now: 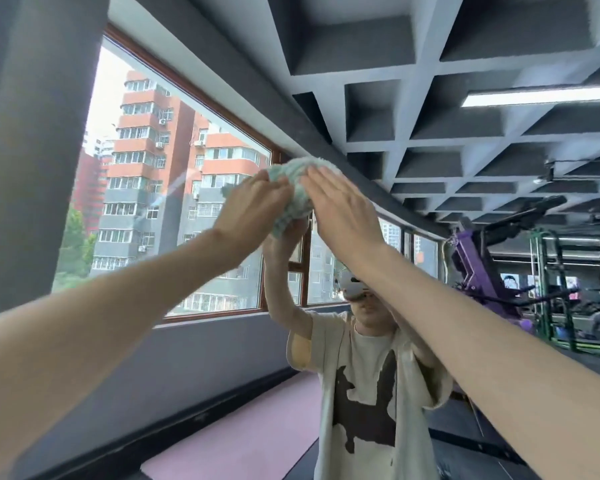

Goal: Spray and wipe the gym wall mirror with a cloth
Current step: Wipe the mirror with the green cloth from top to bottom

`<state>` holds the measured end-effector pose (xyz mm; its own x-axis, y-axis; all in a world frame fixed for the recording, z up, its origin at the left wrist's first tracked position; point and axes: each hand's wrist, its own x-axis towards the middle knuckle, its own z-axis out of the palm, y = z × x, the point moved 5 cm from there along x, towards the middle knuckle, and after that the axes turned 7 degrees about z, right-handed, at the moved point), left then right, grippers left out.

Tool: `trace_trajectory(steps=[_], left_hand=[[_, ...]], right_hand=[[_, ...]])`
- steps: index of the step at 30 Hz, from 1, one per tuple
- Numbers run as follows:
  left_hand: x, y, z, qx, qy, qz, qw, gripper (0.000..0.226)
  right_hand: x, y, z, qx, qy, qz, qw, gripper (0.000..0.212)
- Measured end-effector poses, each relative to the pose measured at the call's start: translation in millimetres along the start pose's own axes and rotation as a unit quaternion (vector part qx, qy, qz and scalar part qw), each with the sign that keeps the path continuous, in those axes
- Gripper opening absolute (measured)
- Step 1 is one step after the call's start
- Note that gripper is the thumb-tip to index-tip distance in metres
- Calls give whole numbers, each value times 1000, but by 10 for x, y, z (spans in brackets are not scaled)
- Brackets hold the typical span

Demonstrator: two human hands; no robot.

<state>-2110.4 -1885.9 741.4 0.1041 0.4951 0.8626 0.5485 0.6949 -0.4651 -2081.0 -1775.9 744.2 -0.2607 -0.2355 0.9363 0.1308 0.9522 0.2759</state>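
While both our hands press flat on it, fingers straight and gripping nothing, a bunched pale green cloth (293, 178) sits high on the gym wall mirror (205, 358), above head height. Our left hand (253, 206) covers the cloth's left side, with its fingertips on the fabric. Our right hand (340, 209) lies palm-down over the right side. The two hands are close together, and the cloth shows between and above them. Its lower edge hangs just below our left palm. Both our bare forearms reach up to it from the lower corners of the view.

Directly behind the cloth, the glass shows reflected arms rising to meet ours at the same spot. Below them stands our reflection in a cream T-shirt (361, 382) with a dark brown print, a white headset (352, 284) on the head.

Left of the reflected figure, the mirror shows a wide brown-framed window (222, 311) with orange and grey apartment blocks (146, 133) beyond it. A pink mat (250, 427) lies on the floor under the window wall. Overhead runs a grey coffered ceiling (371, 105) with one lit strip light (541, 95). At far right stand a purple machine (475, 271) and a green rack (548, 289).
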Motion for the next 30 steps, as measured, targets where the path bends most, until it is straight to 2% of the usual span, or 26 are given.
trace_trajectory(steps=[1, 4, 7, 11, 14, 17, 21, 23, 25, 28, 30], left_hand=[[118, -128, -25, -2, 11, -26, 1000, 4], [518, -488, -110, -9, 42, -97, 994, 10], [896, -745, -171, -2, 48, -144, 988, 12], [978, -762, -222, -42, 58, -206, 976, 20], [525, -509, -148, -47, 59, -131, 989, 15], [-53, -287, -49, -79, 43, -60, 994, 17], [-153, -288, 44, -52, -13, -10, 999, 6], [24, -385, 2, -57, -3, -31, 998, 11], [313, -567, -88, -55, 32, -85, 994, 16], [705, -778, -180, -28, 76, -156, 984, 19], [800, -844, -148, -35, 93, -191, 977, 18]], right_hand=[[197, 3, -23, -3, 12, 0, 1000, 58], [783, 13, -96, -21, 41, 4, 999, 52], [1263, 68, -124, -20, 28, 35, 999, 47], [1285, 8, -133, 16, 48, 71, 996, 41], [778, -101, -51, 43, 72, 53, 995, 44], [209, -252, 99, 53, 45, 23, 997, 46], [148, -262, 147, 16, 52, -4, 998, 41], [383, -230, 101, -1, 24, -13, 1000, 43], [753, -184, 5, -4, 33, 26, 999, 37], [1248, -85, -168, 55, 13, 103, 993, 28], [1355, -46, -197, 107, 4, 115, 988, 27]])
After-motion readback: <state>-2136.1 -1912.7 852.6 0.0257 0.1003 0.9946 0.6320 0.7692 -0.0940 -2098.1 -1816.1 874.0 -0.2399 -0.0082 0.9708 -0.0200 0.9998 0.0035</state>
